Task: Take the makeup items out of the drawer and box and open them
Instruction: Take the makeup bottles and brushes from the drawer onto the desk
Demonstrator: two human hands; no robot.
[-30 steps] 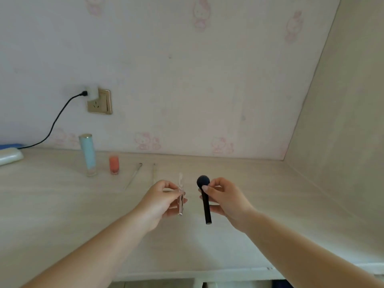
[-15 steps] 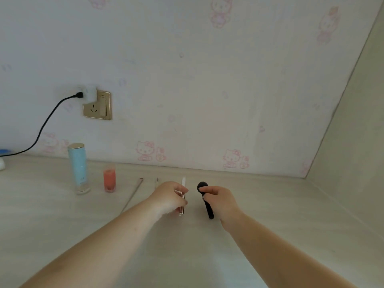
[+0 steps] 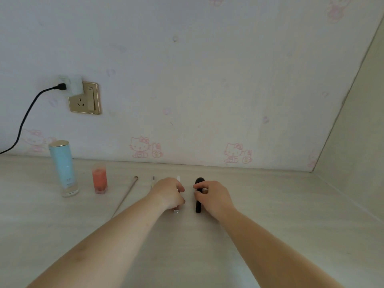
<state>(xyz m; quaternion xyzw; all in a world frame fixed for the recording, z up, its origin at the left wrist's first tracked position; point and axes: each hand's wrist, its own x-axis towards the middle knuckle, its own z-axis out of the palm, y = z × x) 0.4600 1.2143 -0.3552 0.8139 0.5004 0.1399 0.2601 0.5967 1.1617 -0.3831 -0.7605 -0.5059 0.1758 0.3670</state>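
The left hand (image 3: 169, 193) pinches a thin white stick (image 3: 178, 178); the right hand (image 3: 209, 196) holds a black tube (image 3: 198, 201). Both grips are low on the counter (image 3: 270, 204). Let go carelessly, the round tube could roll away.

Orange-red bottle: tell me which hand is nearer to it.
Left. The left hand is just right of the orange-red bottle; the right hand is farther right, beyond it.

The middle of the slim pale stick (image 3: 177, 179) is hidden by the left hand (image 3: 168, 193); only its 2 ends are seen. The black brush (image 3: 198, 202) is partly covered by the right hand (image 3: 212, 197). The black cable (image 3: 25, 119) is cut off at the left edge. Print on the blue bottle (image 3: 63, 165) is too small to be read.
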